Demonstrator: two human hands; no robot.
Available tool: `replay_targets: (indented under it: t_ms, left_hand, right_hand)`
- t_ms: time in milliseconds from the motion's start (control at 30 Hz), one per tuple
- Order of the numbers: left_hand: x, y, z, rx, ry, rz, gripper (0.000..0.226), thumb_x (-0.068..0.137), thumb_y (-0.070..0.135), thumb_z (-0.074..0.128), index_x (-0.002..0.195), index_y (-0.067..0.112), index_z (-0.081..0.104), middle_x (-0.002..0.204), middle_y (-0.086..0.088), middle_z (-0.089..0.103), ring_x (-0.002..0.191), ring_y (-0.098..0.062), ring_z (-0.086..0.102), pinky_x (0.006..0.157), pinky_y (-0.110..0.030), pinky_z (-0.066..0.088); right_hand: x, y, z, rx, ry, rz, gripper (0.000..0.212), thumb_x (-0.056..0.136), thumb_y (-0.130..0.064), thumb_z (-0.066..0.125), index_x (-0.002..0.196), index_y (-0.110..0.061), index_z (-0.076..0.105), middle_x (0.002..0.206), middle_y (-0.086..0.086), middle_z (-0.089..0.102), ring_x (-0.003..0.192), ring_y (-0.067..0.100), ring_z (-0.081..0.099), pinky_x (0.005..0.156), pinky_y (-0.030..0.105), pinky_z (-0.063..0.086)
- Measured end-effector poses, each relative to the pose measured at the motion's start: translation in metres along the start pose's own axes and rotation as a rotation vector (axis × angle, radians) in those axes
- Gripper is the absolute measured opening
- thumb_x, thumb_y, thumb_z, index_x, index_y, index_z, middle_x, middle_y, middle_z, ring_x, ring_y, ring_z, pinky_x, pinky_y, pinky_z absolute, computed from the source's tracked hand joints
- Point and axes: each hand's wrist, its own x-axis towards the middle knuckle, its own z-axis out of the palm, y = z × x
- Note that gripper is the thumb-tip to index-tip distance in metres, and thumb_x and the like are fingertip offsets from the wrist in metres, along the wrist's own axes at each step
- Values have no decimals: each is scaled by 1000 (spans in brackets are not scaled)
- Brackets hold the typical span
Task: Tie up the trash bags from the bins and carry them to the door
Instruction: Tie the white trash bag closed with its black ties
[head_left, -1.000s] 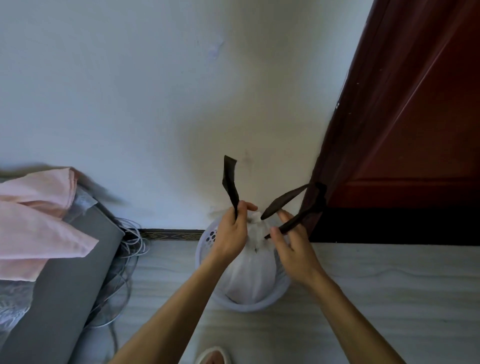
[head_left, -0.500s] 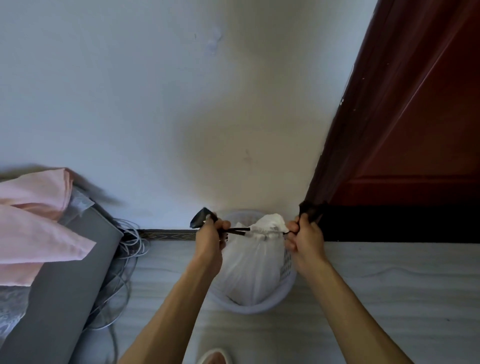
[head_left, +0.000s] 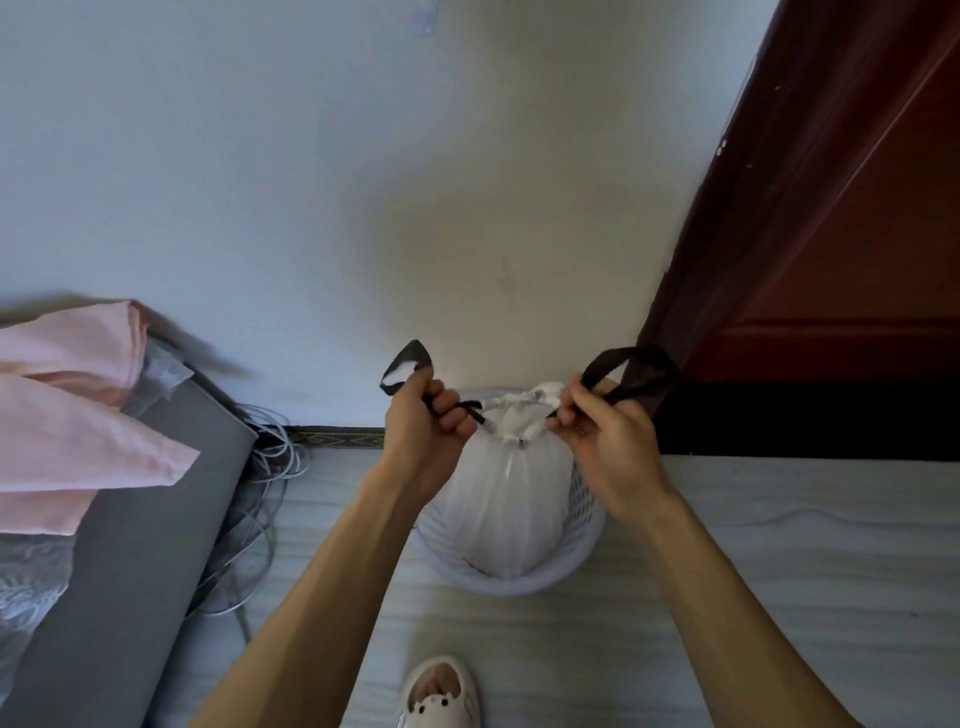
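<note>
The fingers (head_left: 453, 415) of the left hand (head_left: 421, 436) are curling tightly into a fist round one end of the black drawstring. Its left loop (head_left: 415, 353) is standing up out of the top of that fist, in front of the wall (head_left: 311, 208). On the other side I am seeing the right hand (head_left: 605, 447) with its fingers (head_left: 574, 410) bent in and pinching the other end of the string against the thumb. The right loop (head_left: 623, 358) is arching up and to the right, toward the edge of the dark red door (head_left: 857, 234). Both hands are gripping; neither one is showing straight or relaxed fingers.

Between the two hands the neck of the white trash bag (head_left: 506, 499) is bunching into a gathered frill, and the string is running taut from each fist into it. The bag is sitting inside the white perforated bin (head_left: 584, 540), which is standing on the pale floor (head_left: 779, 545) at the far side, close to the wall and just left of the door.

To the left, a bundle of grey cables (head_left: 265, 467) is lying beside a grey mattress (head_left: 130, 545), and a pink cloth (head_left: 67, 415) is resting on top of it. At the near edge, a white slipper (head_left: 441, 693) is showing on the floor.
</note>
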Motion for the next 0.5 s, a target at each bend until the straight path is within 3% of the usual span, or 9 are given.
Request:
replay_targets:
  t_ms: [67,100,167,233,300,400,500]
  left_hand:
    - [-6,0,16,131,-92,96,17,96,13,49,80,15,45,65,-2,41,49,-12,34,49,-24,30]
    - [-9,-2,21,327,-131,193,6,94,9,52,92,13,50,74,-4,49,55,-12,43,52,-24,36]
    - [-8,-14,21,827,-176,391,28,95,11,56,121,17,47,97,0,59,73,-8,57,63,-20,46]
    - [-4,-29,15,1046,-207,439,38,98,21,54,134,18,42,106,10,60,87,-2,59,71,-15,49]
    - [-1,-40,8,1073,-206,396,31,102,27,47,130,14,52,103,8,64,89,-4,62,72,-16,52]
    - [1,-45,9,1037,-113,500,30,105,30,37,103,18,65,89,2,69,78,-13,64,68,-24,53]
    - [-9,-42,21,1125,-161,659,31,105,28,35,87,15,58,71,-3,63,61,-16,56,60,-39,49]
  right_hand:
    - [0,-2,2,-98,-41,-17,21,99,4,46,102,-10,62,89,4,66,75,10,62,84,28,55]
    - [0,-2,3,-169,-40,-41,24,100,2,46,106,-15,61,96,3,69,81,11,65,88,28,56]
    - [2,-2,3,-276,-14,-98,25,102,-5,46,102,-24,62,103,1,71,90,13,67,91,28,55]
    - [5,-2,-1,-318,6,-127,23,102,-8,48,96,-23,64,105,-1,72,97,14,69,93,30,55]
    - [8,1,-8,-354,40,-125,18,101,-10,50,102,-13,68,106,-2,73,94,12,72,88,29,58]
    - [11,5,-19,-449,166,-133,18,99,-18,57,96,-7,71,93,3,77,68,11,71,67,25,59]
    - [12,4,-23,-624,205,-125,24,95,-26,63,81,-8,72,71,-1,74,53,7,62,58,25,54]
